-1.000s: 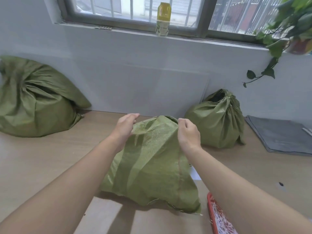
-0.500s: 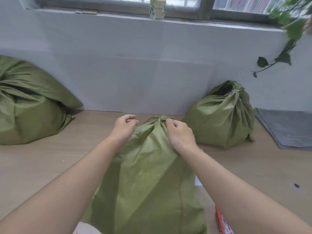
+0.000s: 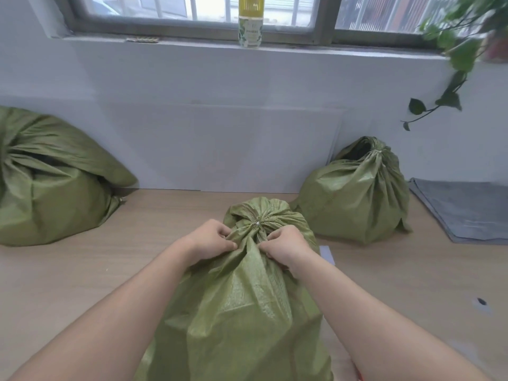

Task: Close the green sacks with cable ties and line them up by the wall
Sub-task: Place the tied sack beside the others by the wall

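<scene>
A green woven sack [image 3: 247, 312] stands on the wooden floor right in front of me, its mouth bunched into a tight neck with a small pale tie end at the centre. My left hand [image 3: 211, 239] grips the gathered fabric on the neck's left side. My right hand [image 3: 286, 247] grips it on the right side. A second green sack [image 3: 354, 199] with a tied neck sits against the white wall at the right. A third, larger sack [image 3: 46, 185] lies by the wall at the far left.
A grey mat [image 3: 467, 210] lies on the floor at the far right. A yellow-capped bottle [image 3: 250, 20] stands on the window sill. A trailing plant [image 3: 453, 50] hangs at the upper right. A white board [image 3: 220, 149] leans on the wall between the sacks.
The sack's open mouth has been drawn together into a tight bunched neck. Both hands moved in close to that neck, and the sack now stands taller and nearer to me.
</scene>
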